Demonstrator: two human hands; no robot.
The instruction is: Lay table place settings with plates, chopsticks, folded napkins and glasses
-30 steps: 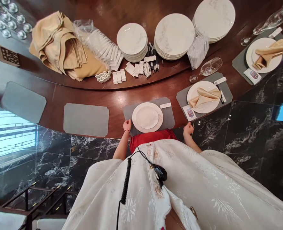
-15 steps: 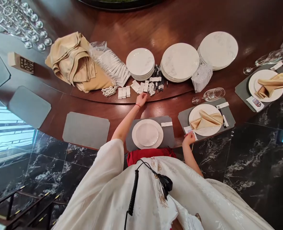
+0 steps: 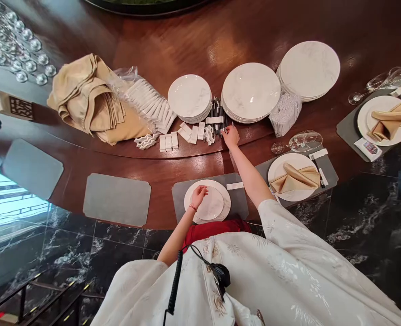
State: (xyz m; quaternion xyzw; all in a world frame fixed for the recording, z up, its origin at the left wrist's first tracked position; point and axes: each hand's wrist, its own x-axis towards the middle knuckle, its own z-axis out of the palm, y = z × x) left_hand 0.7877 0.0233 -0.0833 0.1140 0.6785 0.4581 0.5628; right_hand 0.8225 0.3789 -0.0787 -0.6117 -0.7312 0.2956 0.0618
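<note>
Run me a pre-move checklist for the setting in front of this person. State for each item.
1. Right hand on the chopsticks: ok, fingertips touch the bundle.
2. Right hand's grip closed on a pair: cannot tell.
3. Left hand at the small plate: ok, over its left edge.
4. Small plate inside the large plate: ok.
5. Rest on the mat, right of the plates: ok.
6. Chopsticks on the rest: not ok, none there.
</note>
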